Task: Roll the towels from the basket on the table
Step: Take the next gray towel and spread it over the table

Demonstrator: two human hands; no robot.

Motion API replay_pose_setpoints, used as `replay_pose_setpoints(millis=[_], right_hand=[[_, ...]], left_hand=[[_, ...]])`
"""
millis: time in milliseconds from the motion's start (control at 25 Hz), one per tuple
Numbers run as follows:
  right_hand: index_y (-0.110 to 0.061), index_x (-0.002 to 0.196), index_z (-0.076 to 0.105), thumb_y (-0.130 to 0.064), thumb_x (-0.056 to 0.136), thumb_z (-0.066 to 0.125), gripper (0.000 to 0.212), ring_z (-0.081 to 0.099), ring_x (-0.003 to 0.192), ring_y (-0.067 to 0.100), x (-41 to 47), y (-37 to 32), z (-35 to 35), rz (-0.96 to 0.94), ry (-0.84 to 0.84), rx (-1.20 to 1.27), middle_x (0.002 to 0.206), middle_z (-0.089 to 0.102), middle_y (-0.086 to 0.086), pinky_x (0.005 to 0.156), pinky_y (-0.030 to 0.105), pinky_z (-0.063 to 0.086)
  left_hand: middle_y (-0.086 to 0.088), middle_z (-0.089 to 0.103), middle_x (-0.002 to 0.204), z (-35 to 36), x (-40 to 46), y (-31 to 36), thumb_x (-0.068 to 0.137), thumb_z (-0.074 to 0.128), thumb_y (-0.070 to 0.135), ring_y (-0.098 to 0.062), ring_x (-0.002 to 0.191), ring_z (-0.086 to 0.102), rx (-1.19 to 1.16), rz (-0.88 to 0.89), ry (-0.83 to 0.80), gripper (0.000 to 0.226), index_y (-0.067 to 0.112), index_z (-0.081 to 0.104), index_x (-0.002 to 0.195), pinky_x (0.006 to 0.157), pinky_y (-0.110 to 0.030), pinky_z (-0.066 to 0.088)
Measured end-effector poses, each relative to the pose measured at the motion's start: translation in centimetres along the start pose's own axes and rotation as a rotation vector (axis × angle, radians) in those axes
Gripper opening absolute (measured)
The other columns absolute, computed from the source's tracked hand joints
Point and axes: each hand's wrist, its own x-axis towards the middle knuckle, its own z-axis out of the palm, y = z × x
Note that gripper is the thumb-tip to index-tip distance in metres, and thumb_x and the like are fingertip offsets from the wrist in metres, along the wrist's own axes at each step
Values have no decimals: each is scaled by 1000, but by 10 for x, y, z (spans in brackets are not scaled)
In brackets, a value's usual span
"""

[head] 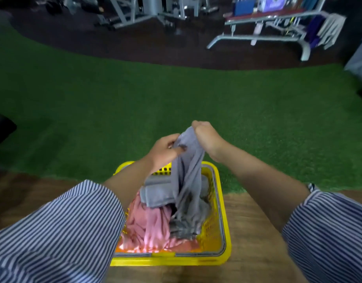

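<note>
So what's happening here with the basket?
A person in striped sleeves is lifting a grey towel out of a yellow basket on a wooden table. Both the left hand and the right hand grip its top end. A pink towel and more grey ones lie inside.

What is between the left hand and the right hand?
In the head view, the top of the grey towel spans between the left hand and right hand.

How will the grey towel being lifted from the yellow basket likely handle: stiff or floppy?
Likely floppy: the grey towel hangs in limp folds from both hands, left hand and right hand. Probably light. Its tail, still in the basket, may drag.
</note>
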Motion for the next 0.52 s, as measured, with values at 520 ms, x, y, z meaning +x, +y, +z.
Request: replay_pose_setpoints(millis=[520], right_hand=[[-19, 71, 44, -26, 94, 35, 26, 48, 74, 18, -101, -439, -191, -316, 340, 186, 77, 51, 2, 75, 35, 41]], left_hand=[[6, 62, 73, -165, -48, 417, 82, 63, 50, -18, 81, 57, 763, -48, 143, 28, 24, 61, 72, 88, -33, 37]])
